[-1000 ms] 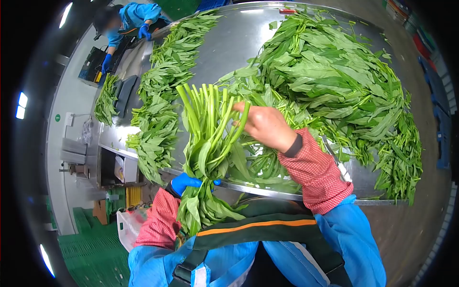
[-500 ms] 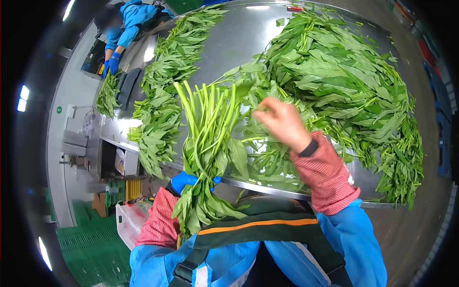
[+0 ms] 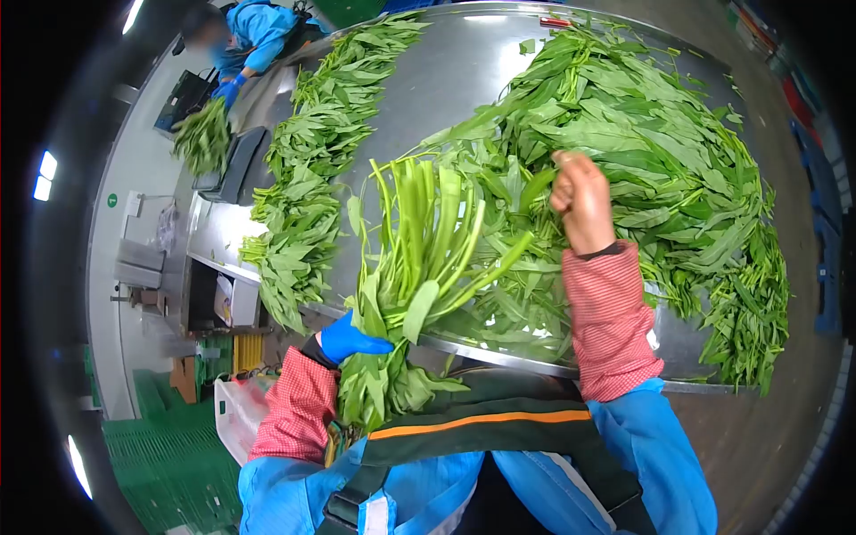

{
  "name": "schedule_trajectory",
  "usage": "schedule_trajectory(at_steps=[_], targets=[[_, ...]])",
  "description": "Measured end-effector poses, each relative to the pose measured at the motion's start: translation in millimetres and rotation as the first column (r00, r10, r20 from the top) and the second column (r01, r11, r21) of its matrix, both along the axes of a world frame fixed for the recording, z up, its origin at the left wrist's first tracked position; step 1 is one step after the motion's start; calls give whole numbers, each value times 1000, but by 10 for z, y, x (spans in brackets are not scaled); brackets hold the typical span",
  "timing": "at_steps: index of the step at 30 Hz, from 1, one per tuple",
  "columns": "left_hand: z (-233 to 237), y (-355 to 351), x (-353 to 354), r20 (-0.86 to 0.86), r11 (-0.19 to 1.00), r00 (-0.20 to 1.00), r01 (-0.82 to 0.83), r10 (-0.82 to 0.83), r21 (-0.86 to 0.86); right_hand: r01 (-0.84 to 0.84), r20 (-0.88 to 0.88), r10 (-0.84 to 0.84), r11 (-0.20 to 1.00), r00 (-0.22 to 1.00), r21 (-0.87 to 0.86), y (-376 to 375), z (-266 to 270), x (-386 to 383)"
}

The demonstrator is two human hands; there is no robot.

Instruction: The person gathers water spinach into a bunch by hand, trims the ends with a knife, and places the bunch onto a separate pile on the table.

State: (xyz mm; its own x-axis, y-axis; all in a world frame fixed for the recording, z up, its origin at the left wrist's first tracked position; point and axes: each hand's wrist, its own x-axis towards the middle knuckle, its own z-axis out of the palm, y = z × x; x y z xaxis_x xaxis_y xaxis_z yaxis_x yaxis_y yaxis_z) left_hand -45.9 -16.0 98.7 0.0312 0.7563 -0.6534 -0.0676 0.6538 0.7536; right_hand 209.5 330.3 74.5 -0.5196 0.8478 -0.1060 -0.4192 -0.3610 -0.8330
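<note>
My left hand (image 3: 349,340), in a blue glove, grips a bunch of green leafy stalks (image 3: 419,254) at its middle, cut stem ends pointing up and leaves hanging toward my apron. My bare right hand (image 3: 582,201) is out over the big heap of loose greens (image 3: 642,152) on the steel table, fingers closed on a stalk or leaf at the heap's near side. The right hand is apart from the held bunch, to its right.
The steel table (image 3: 446,80) also carries a long row of greens (image 3: 308,169) along its left side. At the far left end another person in blue (image 3: 245,31) handles a bunch. A white crate (image 3: 234,419) and green floor grating lie below left.
My right hand has left the bunch's stem ends and moved right and away to the heap, closing on greens there. The bunch has tilted slightly right. The other person lifted a bunch.
</note>
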Motion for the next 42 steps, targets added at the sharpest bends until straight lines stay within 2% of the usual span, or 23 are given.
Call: schedule_trajectory(at_steps=[3, 4, 5, 6, 8, 9, 12, 14, 15, 17, 20, 22, 23, 24, 26, 28, 29, 31, 34, 37, 39, 41, 42], targets=[[82, 109, 117, -133, 998, 991, -4, 13, 65, -64, 121, 56, 996, 991, 60, -66, 216, 19], [145, 150, 174, -179, 996, 983, -15, 30, 82, -168, 254, 128, 976, 959, 140, -172, 370, -18], [192, 219, 189, -273, 989, 961, 73, -36, 126, -242, 300, 167, 941, 939, 235, -286, 402, -104], [175, 248, 211, -326, 984, 945, 61, -3, 167, -316, 348, 198, 892, 916, 323, -382, 430, -178], [142, 320, 246, -426, 966, 902, 47, 69, 256, -483, 328, 380, 809, 865, 335, -486, 260, -327], [194, 391, 262, -602, 949, 797, 146, 54, 278, -434, 63, 436, 850, 898, 298, -566, 244, -380], [252, 522, 324, -669, 882, 672, 49, 318, 469, -292, 242, 198, 842, 950, 455, -436, 188, -259], [212, 531, 282, -786, 845, 482, 157, 387, 512, -209, 154, 161, 899, 975, 385, -348, 379, -106], [262, 538, 305, -823, 855, 410, 167, 393, 491, -75, 136, 23, 918, 990, 390, -312, 442, -47], [278, 510, 286, -872, 864, 287, 206, 396, 460, -73, -151, 105, 976, 983, 203, -70, 485, 203], [80, 387, 163, -853, 869, 328, 151, 405, 471, -166, -523, 215, 976, 825, 140, 114, 450, 495], [-7, 376, 146, -746, 845, 488, 30, 454, 534, -350, -95, 363, 927, 927, 133, 127, 326, 592], [-27, 374, 145, -688, 834, 548, -31, 475, 551, -516, 418, 429, 849, 800, 115, 113, 229, 525], [-30, 397, 136, -624, 819, 600, -92, 500, 567, -569, 730, 10, 634, 684, 524, 24, -241, 498], [-25, 409, 104, -594, 824, 634, -129, 496, 551, -857, 943, -282, 426, 179, 290, -227, -69, 551], [-13, 402, 86, -531, 831, 685, -205, 500, 518, -819, 908, 48, 456, 415, 350, -355, -185, 415], [11, 429, 119, -473, 821, 712, -262, 519, 507, -817, 861, 208, 476, 464, 325, -465, -231, 321], [75, 478, 176, -418, 827, 749, -304, 514, 472, -785, 767, 342, 531, 543, 319, -672, -357, 118], [97, 528, 314, -339, 808, 774, -349, 534, 475, -661, 398, 551, 714, 733, 229, -911, -513, -195], [82, 520, 349, -372, 840, 787, -316, 492, 442, -730, 227, 708, 683, 668, 17, -839, -355, -298], [78, 500, 347, -401, 847, 782, -287, 477, 448, -606, 481, 486, 785, 730, 127, -688, -277, -197], [72, 453, 339, -408, 851, 782, -284, 472, 441, -215, 401, 191, 977, 896, 14, -400, -332, -22], [76, 422, 327, -401, 854, 786, -294, 471, 429, -86, 384, 27, 987, 923, 137, -259, -364, 44]])
